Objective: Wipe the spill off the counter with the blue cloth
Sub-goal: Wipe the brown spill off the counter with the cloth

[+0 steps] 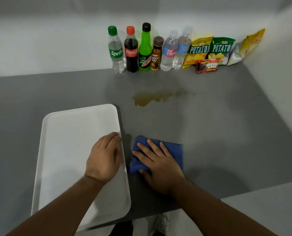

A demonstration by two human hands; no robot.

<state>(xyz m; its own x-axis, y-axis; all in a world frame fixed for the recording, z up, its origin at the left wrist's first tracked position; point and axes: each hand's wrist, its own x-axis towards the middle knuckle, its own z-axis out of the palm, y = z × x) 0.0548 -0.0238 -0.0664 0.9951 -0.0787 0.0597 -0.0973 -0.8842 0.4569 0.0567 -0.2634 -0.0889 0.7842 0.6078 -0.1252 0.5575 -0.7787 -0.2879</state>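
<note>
A brownish spill [152,97] spreads over the grey counter [218,125] in the middle distance. The folded blue cloth [173,149] lies on the counter near the front edge, well short of the spill. My right hand [160,166] rests flat on the cloth with fingers spread, covering most of it. My left hand [104,159] lies on the right rim of a white tray [65,150], fingers loosely together, holding nothing.
Several drink bottles [146,48] stand in a row against the back wall, with snack bags [209,50] to their right. The white tray takes up the near left of the counter and overhangs the front edge. A wall closes off the right side.
</note>
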